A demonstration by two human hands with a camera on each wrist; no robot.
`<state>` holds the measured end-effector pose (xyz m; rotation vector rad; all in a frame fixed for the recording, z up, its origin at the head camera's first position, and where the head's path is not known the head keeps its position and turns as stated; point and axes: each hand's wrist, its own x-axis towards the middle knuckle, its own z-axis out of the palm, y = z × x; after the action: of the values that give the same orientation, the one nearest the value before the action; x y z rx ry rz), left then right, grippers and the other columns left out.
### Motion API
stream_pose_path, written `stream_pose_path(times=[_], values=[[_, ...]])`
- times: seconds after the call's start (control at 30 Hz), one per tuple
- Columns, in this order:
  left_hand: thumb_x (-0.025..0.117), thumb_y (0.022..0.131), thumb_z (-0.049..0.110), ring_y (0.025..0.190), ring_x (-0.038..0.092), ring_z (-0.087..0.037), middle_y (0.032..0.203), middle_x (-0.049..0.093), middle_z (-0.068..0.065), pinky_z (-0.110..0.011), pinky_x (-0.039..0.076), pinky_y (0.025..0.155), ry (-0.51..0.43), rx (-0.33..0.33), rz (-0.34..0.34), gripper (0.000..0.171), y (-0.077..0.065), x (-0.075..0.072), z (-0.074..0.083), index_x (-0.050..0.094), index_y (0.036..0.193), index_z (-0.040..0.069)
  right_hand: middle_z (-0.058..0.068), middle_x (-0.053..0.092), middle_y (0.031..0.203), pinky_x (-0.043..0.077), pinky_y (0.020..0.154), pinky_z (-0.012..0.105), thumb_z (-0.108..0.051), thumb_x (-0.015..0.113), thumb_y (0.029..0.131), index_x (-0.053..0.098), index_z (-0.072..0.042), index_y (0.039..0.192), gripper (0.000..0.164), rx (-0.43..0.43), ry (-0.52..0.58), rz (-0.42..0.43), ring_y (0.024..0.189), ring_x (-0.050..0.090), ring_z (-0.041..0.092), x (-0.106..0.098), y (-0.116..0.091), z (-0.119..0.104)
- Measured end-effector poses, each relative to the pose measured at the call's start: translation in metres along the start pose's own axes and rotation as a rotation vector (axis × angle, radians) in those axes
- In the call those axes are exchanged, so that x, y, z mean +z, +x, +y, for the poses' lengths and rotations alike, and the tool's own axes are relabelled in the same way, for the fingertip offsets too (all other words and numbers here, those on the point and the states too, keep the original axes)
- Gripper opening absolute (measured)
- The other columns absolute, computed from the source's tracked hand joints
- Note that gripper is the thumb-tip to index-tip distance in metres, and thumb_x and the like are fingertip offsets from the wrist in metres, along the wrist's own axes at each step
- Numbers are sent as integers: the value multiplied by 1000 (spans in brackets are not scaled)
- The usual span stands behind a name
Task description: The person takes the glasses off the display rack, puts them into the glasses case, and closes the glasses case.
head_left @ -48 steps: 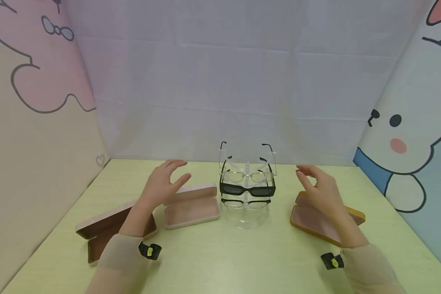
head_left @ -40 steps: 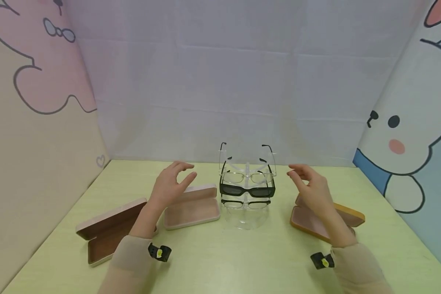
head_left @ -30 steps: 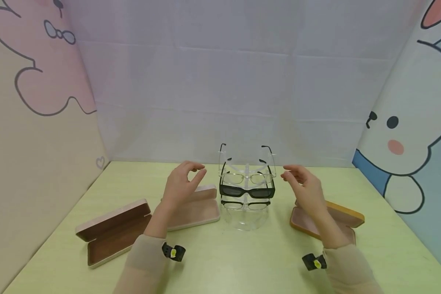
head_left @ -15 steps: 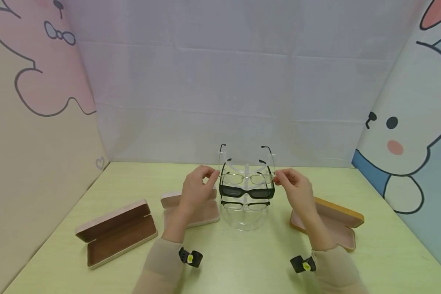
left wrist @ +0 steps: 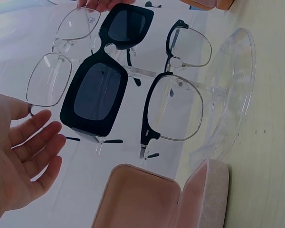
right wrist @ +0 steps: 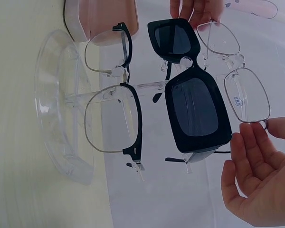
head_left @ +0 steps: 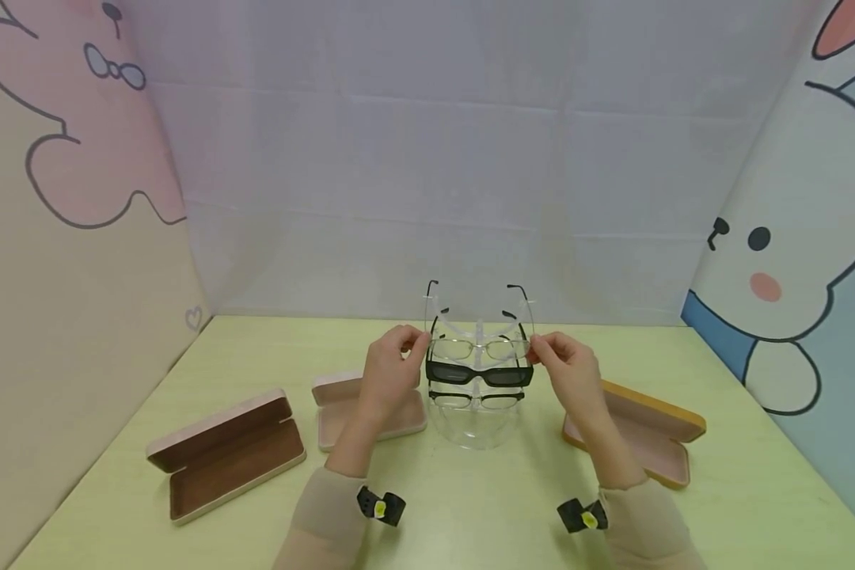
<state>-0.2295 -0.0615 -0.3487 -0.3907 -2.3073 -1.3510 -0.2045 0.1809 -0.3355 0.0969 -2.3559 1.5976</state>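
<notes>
Wire-framed glasses (head_left: 473, 346) are pinched at both outer corners, one hinge by the left hand (head_left: 388, 372), the other by the right hand (head_left: 568, 370). Both hands were held apart from the frame a second ago; now it is reached from both sides and gripped, while its place on the top tier of the clear stand (head_left: 473, 443) looks unchanged. The approach is judged done and the hold just set, with no lift made yet. Black sunglasses (head_left: 479, 375) are seated just below, dark-browed glasses (head_left: 450, 396) under those; neither seems to be gripped. In the wrist views the thumbs are seen at the hinges with the other fingers fanned beneath, a detail too small in the head view. A small printed mark (right wrist: 238, 101) is shown on one clear lens there as well; it can't be made out from the head. The full layout on the table (head_left: 477, 507) is given by the head view: pale case (head_left: 335, 423) beside the stand, orange case (head_left: 655, 447) on the right, both with lids up. The brown-lined case (head_left: 235, 469), far left, is caught by the head view only.
</notes>
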Motion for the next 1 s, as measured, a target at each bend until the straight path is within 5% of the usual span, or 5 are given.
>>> stream_pose_path(times=[0.53, 1.0], values=[[57, 89, 21, 76, 59, -12, 83, 65, 0, -29, 49, 71, -64, 6, 16, 16, 1, -3, 8, 67, 82, 11, -9, 62, 73, 44, 75, 18, -31, 54, 91, 62, 5, 91, 37, -22, 34, 23, 75, 58, 6, -3, -4, -8], [60, 88, 21, 63, 54, -19, 67, 58, -8, -19, 38, 49, -359, -234, -40, 18, -5, -5, 21, 66, 85, 4, -8, 61, 77, 49, 75, 17, -24, 57, 90, 59, 8, 95, 32, -28, 206, 24, 73, 60, 5, -5, -14, -15]])
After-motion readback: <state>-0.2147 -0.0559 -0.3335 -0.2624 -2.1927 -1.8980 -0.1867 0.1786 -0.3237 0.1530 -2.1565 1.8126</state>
